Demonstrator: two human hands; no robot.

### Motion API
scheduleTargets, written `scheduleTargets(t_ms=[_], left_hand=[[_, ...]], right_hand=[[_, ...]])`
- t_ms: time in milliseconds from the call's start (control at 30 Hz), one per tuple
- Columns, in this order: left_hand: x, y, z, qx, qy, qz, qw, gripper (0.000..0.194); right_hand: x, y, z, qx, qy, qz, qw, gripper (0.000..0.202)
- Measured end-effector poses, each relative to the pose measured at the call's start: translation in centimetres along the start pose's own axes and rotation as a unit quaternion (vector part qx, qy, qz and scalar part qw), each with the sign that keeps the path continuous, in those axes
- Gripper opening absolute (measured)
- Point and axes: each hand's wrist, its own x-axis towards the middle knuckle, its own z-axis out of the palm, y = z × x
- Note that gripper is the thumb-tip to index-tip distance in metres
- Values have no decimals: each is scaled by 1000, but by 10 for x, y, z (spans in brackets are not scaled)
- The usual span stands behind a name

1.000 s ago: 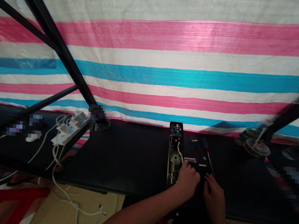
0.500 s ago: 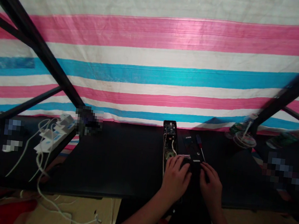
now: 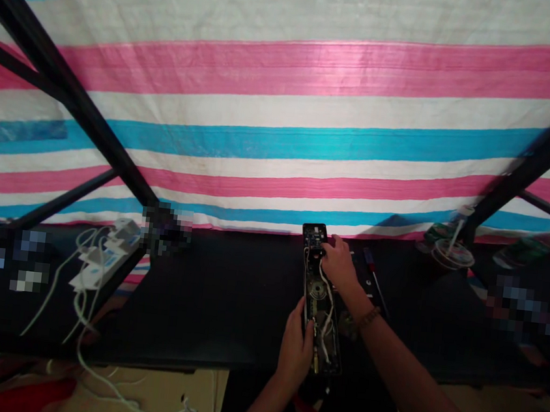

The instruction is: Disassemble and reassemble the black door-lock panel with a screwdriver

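Observation:
A long, narrow black electronic device housing point(image 3: 306, 288) lies opened on the table, pointing away from me. It shows a circuit board point(image 3: 315, 233) at the far end, a round part point(image 3: 317, 290) midway, and white wires point(image 3: 326, 319) along its length. My left hand point(image 3: 296, 346) grips the housing's near left side, thumb over the edge. At the far end, my right hand point(image 3: 339, 264) has its fingers bent together against the board, by the upper end of a white wire. Whatever is between those fingertips is too small to make out.
Right of the housing lie a screwdriver point(image 3: 369, 260) and a dark flat plate point(image 3: 369, 284), partly behind my right forearm. Further right stands a plastic cup point(image 3: 453, 254) with a straw. A white power strip point(image 3: 102, 263) with cables sits left. Striped sheeting point(image 3: 284, 122) hangs behind.
My right hand has moved from the table right of the housing up to its far end. My left hand has shifted from on top to the housing's left side, uncovering the wires.

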Motion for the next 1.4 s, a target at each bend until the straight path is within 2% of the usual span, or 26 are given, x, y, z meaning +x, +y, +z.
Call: scheduleTargets(t_ms=[100,300,500,700,867,1033,1167,1267,1333,1400], left_hand=[[1,-1,-1,4,-5,-5,1000,56],[1,2,-2,19,-7,5,1000,57],[0,4,-2,16,-9,6,1000,56],[0,3,-2,19,-8,8,1000,56],[1,5,-3,10,-10,3,1000,56],[0,5,-3,9,-11,4,1000,56],[0,4,-3,17,-12,1,1000,56],[1,4,-3,17,-11,3,1000,56],[1,3,-3,14,-12,6,1000,56],[1,3,-3,10,-12,7,1000,56]], right_hand=[[2,2,6,2,1,-12,1000,27],[4,14,13,43,45,-55,997,24],[-2,10,15,33,98,-85,991,26],[-3,13,20,37,88,-102,990,25],[3,7,6,69,128,-99,984,29],[10,16,-22,152,96,-112,977,30],[9,49,-34,212,90,-67,971,28],[3,74,-38,274,99,2,957,24],[-2,84,-42,343,101,61,932,28],[-8,89,-48,426,98,109,893,33]])
